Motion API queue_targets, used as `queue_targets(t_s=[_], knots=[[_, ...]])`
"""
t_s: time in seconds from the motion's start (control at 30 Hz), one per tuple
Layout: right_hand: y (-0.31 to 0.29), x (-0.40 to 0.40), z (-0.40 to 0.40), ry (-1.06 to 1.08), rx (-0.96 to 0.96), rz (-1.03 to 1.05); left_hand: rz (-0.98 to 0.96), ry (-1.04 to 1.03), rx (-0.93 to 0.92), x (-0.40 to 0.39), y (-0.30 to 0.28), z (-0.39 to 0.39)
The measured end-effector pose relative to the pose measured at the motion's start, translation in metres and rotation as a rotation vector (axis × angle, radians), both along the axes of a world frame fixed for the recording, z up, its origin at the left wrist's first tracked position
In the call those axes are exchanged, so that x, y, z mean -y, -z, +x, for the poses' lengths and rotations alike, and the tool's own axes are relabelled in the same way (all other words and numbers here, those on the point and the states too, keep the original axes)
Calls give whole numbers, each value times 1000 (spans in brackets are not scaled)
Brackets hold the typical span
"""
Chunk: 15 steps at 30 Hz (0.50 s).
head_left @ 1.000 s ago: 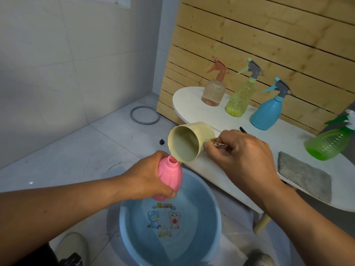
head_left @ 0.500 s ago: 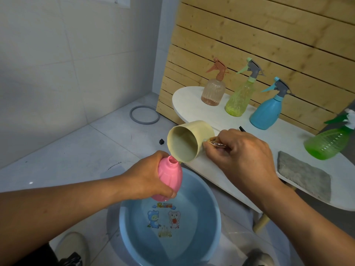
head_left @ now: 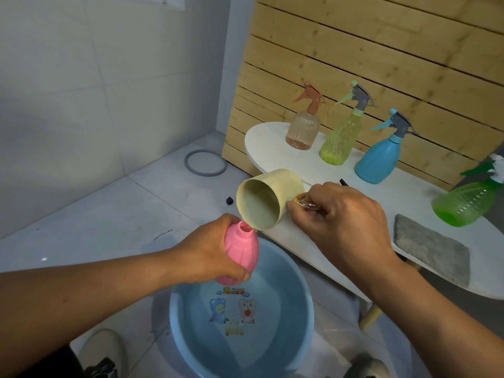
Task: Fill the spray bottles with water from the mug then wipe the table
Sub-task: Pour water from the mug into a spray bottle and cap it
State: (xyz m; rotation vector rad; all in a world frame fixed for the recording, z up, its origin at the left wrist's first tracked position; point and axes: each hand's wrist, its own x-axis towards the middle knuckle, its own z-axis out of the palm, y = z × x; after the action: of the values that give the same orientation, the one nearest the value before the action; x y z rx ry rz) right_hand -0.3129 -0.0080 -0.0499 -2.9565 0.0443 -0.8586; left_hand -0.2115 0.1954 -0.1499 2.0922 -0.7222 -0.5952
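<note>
- While tipped well over above the blue basin point(head_left: 294, 282), cream mug point(head_left: 268, 199) held by its handle in the right hand point(head_left: 346, 222), fingers curled round that handle, rim down-left and touching the open neck of the pink bottle point(head_left: 241, 255).
- Gripped round its body by the left hand point(head_left: 215, 253), fingers wrapped about it; no spray head on it, neck tilted up toward the mug's lip.
- Held over the near-left part of the basin, which sits on the tiled floor point(head_left: 109, 214) with water in it and cartoon figures printed on its bottom.
- Standing upright in a row on the white counter point(head_left: 272, 143), against the wooden slat wall point(head_left: 354, 64): peach spray bottle point(head_left: 302, 129), yellow-green spray bottle point(head_left: 338, 143), blue spray bottle point(head_left: 377, 156), each with its trigger head on.
- Further right, at the frame edge, green spray bottle point(head_left: 463, 203), leaning as seen here, partly cut off.
- Lying flat on the counter near its front edge, just below the green one: grey cloth point(head_left: 431, 249).
- On the floor by the wall corner, grey ring point(head_left: 206, 166); near it a small black piece point(head_left: 229, 200).
- Low in the frame, two shoes, partly cropped.
</note>
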Motion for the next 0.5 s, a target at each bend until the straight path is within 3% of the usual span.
queue_targets(t_s=[0.5], knots=[[-1, -1, -1, -9, 18, -51, 21, 4, 18, 0, -3, -3]])
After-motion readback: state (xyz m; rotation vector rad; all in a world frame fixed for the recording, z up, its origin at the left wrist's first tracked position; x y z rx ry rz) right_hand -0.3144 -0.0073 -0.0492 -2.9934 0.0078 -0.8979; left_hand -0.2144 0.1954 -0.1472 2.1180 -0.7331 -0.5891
